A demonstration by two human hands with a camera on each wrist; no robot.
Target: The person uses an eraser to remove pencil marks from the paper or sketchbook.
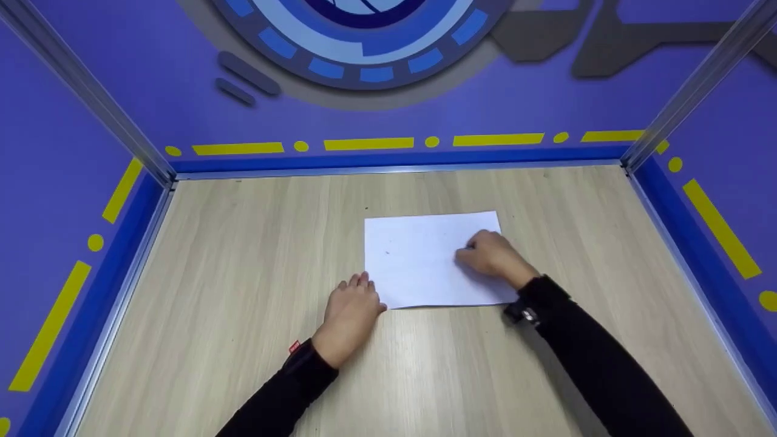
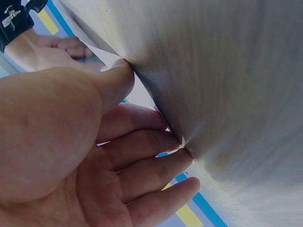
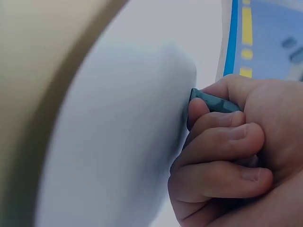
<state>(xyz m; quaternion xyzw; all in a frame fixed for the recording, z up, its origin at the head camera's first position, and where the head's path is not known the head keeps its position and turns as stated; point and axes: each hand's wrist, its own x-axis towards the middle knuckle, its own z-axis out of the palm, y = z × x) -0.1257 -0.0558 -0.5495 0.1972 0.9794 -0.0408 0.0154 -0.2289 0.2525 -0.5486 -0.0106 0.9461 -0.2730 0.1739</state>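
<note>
A white sheet of paper (image 1: 419,261) lies on the wooden table. My left hand (image 1: 352,306) rests at its lower left corner, the thumb by the near edge. In the left wrist view the fingers (image 2: 149,172) are extended, their tips down on the surface. Over the right part of the sheet, my right hand (image 1: 488,254) pinches a small dark teal eraser (image 3: 215,101) between thumb and index finger. The other fingers of that hand curl into the palm, and they hide much of the eraser. A small dark speck (image 1: 387,252) shows on the paper's left side.
The wooden table (image 1: 255,243) is bounded by a purple back wall (image 1: 376,124) and side walls with yellow dashes, set in metal frames. A dark band with a small device (image 1: 525,314) sits at my right wrist, close to the sheet's near right corner.
</note>
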